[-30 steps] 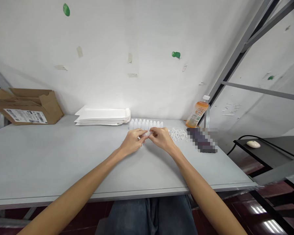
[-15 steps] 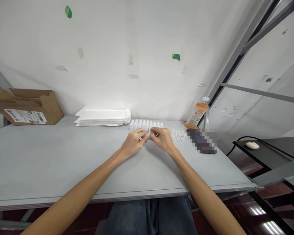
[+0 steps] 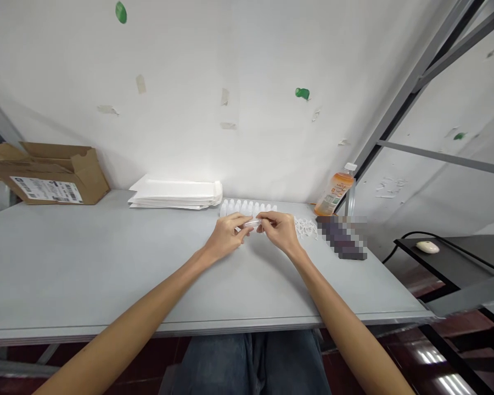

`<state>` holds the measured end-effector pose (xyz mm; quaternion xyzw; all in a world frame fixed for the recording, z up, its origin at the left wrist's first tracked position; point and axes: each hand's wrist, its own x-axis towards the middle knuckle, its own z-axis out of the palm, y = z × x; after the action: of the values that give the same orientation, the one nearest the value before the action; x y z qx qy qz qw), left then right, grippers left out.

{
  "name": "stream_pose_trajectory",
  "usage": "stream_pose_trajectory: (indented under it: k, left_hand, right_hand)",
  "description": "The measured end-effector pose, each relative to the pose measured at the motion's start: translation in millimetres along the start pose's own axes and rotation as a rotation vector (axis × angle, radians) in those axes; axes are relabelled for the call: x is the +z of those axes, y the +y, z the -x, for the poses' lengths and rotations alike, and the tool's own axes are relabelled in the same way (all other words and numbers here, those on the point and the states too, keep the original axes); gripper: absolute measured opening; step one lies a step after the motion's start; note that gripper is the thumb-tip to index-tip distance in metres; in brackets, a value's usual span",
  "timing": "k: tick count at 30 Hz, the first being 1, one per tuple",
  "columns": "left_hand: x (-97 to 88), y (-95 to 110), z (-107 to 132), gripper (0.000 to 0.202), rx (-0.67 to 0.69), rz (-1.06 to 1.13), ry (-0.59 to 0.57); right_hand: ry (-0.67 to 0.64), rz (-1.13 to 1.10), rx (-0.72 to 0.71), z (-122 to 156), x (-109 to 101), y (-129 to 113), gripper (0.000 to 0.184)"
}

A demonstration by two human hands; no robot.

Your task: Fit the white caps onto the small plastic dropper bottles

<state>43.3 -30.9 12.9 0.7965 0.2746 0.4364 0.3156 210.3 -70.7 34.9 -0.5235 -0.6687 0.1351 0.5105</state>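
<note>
My left hand (image 3: 227,235) pinches the left end of a small translucent plastic piece (image 3: 253,223), which lies sideways between my hands; it may be a bottle like those behind it, but I cannot tell for sure. At its right end, the fingers of my right hand (image 3: 280,227) are closed, and what they grip is hidden. Just behind my fingers, small white plastic dropper bottles (image 3: 244,206) stand upright in rows. To the right of my right hand is a loose heap of tiny white plastic parts (image 3: 307,228).
White envelopes (image 3: 173,193) are stacked by the wall. An open cardboard box (image 3: 61,178) stands at the far left of the grey table (image 3: 86,263). Back right are an orange drink bottle (image 3: 335,193) and a dark pixelated object (image 3: 341,238). A mouse (image 3: 427,247) rests on a side stand.
My hands have drawn slightly apart, the right one shifting right, and more of the translucent piece shows between them. The camera view has moved a little.
</note>
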Motion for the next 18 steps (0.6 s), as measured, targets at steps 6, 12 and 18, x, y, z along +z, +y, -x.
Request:
stream_pose_trajectory:
  k: [6, 12, 18]
  left_hand:
    - [-5.4, 2.2, -2.9, 0.028, -0.048, 0.047, 0.027]
    - [-7.0, 8.7, -4.1, 0.031, -0.104, 0.085, 0.026]
    - [-6.1, 8.2, -4.0, 0.033, -0.112, 0.107, -0.010]
  right_hand:
    - [-0.073, -0.085, 0.037, -0.1, -1.9, -0.3, 0.022]
    - [-0.105, -0.110, 0.022, -0.9, -2.1, 3.3, 0.022]
    - [-0.112, 0.097, -0.121, -0.2, -2.7, 5.5, 0.024]
